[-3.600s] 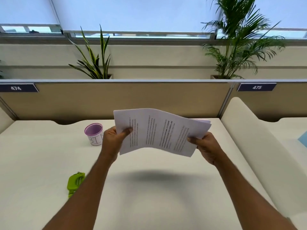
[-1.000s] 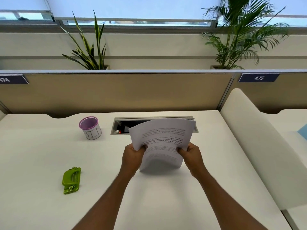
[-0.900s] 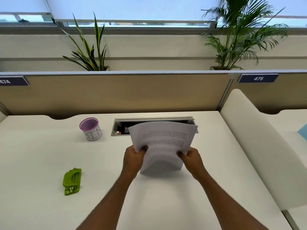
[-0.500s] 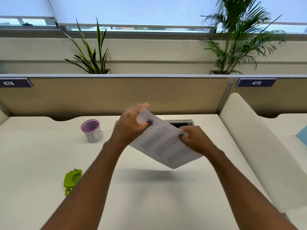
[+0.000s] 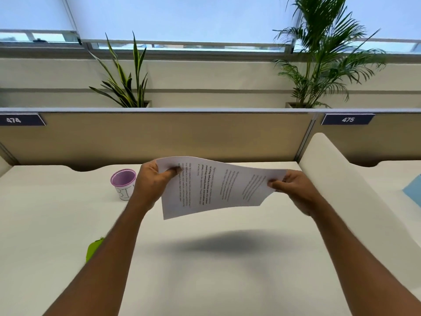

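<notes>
A thin stack of white printed paper sheets [image 5: 216, 188] hangs in the air above the white desk [image 5: 205, 270], turned sideways with its text lines running vertically. My left hand [image 5: 155, 183] grips the stack's left short edge, thumb on top. My right hand [image 5: 293, 190] pinches the right short edge. The sheets sag slightly in the middle and cast a shadow on the desk below.
A small purple-rimmed cup [image 5: 123, 183] marked "BIN" stands left of my left hand. A green stapler [image 5: 93, 248] lies partly hidden under my left forearm. A tan partition [image 5: 159, 135] closes the back, a white divider [image 5: 355, 190] the right side.
The stack stood upright on the desk between both hands a second ago. It has since been lifted and turned sideways, and my hands have spread apart to its two short edges.
</notes>
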Tool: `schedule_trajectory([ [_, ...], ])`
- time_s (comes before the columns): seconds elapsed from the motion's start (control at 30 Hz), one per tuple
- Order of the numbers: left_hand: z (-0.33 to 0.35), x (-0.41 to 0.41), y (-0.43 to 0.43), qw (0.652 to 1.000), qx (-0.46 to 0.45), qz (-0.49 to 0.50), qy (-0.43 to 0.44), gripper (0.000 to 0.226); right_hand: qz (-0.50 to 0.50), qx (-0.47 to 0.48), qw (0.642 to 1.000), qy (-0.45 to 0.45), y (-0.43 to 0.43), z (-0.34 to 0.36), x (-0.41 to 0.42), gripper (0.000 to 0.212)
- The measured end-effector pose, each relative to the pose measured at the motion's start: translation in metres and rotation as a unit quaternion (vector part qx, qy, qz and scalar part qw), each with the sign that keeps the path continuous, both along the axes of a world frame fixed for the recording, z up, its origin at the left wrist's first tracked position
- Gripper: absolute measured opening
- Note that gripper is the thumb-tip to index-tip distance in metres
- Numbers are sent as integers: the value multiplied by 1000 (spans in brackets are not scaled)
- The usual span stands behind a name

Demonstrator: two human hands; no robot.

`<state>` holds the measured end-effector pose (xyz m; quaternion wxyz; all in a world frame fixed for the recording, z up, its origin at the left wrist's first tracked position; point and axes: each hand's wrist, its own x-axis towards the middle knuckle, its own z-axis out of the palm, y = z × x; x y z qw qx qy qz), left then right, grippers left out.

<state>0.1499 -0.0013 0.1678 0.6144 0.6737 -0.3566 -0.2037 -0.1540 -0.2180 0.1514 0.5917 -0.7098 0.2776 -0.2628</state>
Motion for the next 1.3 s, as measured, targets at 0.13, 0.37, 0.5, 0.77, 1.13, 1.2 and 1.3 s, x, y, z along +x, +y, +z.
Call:
schedule_trajectory([
  [0.13,-22,-12,-2,999,16,28,-7,9,-47,70,991,-106,22,-28,13,18],
  [0.37,-93,-45,15,992,103,69,-24,8,-128,55,990,-25,53,-85,25,14],
  [0.5,-108,-57,21,992,105,71,-26,7,-115,54,992,8,62,-106,19,14],
  [0.77,-104,-56,21,995,71,74,7,8,-127,74,989,13,52,-111,19,22],
  [1.13,-88,-59,13,973,172,144,-49,68,-132,-97,982,99,44,-75,12,19],
  [1.2,-67,-61,5,940,195,201,-194,101,-93,-177,969,145,36,-45,19,23],
  [1.3,-35,-70,-13,909,170,137,-355,110,-38,-277,936,215,31,-1,33,25],
])
